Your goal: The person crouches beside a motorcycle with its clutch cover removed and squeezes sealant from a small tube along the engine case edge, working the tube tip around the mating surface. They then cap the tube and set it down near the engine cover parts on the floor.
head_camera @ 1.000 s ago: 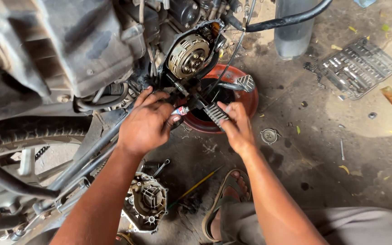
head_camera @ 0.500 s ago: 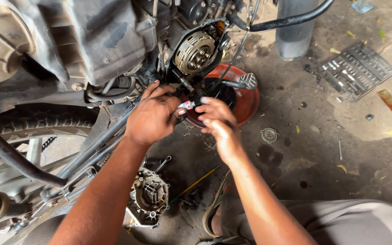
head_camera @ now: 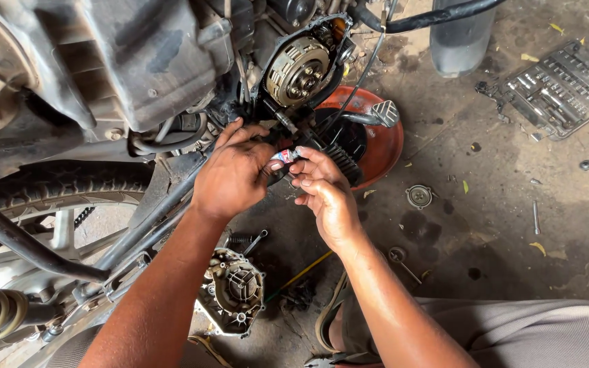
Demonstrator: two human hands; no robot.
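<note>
My left hand (head_camera: 234, 170) and my right hand (head_camera: 325, 194) meet under a motorcycle engine and together pinch a small red, white and blue tube (head_camera: 285, 156). The left hand grips the tube's body; the right hand's fingertips sit on its end. Just above them the round metal clutch (head_camera: 298, 63) shows in the open engine side. Behind my right hand a ribbed black footrest (head_camera: 341, 161) sticks out over a red drain pan (head_camera: 384, 140).
A removed engine cover (head_camera: 234, 289) lies on the dirty floor below my arms, with a yellow-handled tool (head_camera: 303, 272) beside it. A grey socket tray (head_camera: 559, 85) lies at the far right, with loose bolts and a round part (head_camera: 419, 196) nearby. The rear tyre (head_camera: 49, 184) is at left.
My right hand has come off the footrest and moved left to the tube held by the left hand. The view shifted slightly, so both hands sit a little higher against the engine.
</note>
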